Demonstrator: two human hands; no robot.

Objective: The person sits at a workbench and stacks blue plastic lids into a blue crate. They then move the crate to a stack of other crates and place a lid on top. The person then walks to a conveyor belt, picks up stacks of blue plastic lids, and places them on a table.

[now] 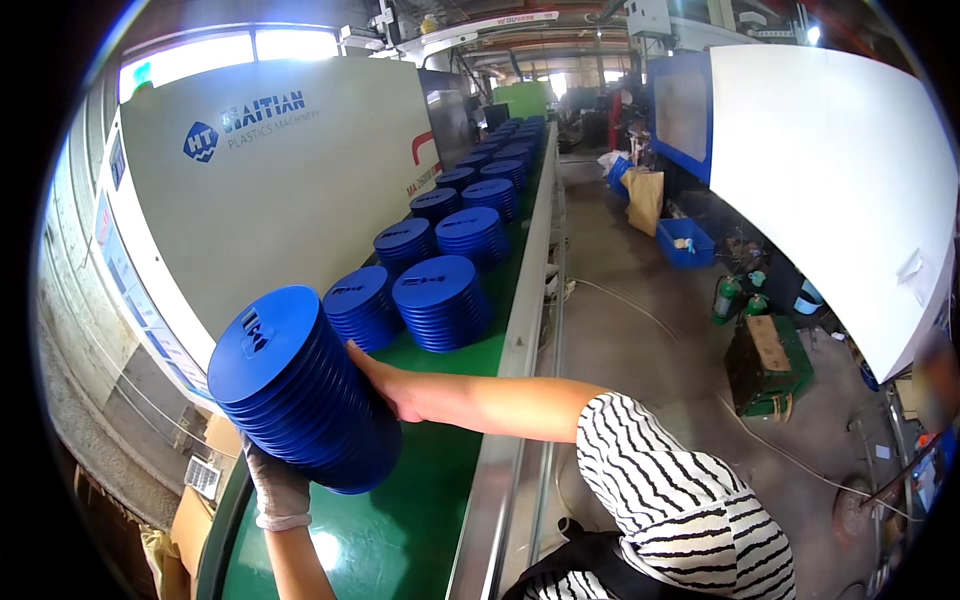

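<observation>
Blue plastic discs, pressed together into one long tilted stack (pixel 300 390), are held in the lower left of the frame above a green conveyor belt (pixel 400 520). The stack is gripped from two sides: the left hand (pixel 275 490), covered by a pale work glove, is placed underneath its lower end, while the bare right hand (pixel 395 385) is pressed flat against its right side. The fingers of both hands are mostly hidden behind the discs, so their curl cannot be told exactly, but both are clearly closed against the stack. A black-and-white striped sleeve (pixel 670 480) is seen at the lower right. Further up the belt, toward the upper middle of the frame, more stacks of blue discs (pixel 440 300) are lined up in two rows, standing upright and close to one another. A large pale grey machine housing (pixel 290 190) is set along the left side of the belt. On the concrete floor at the right, a blue crate (pixel 685 243) and a green box (pixel 768 365) are seen well apart from the belt.
</observation>
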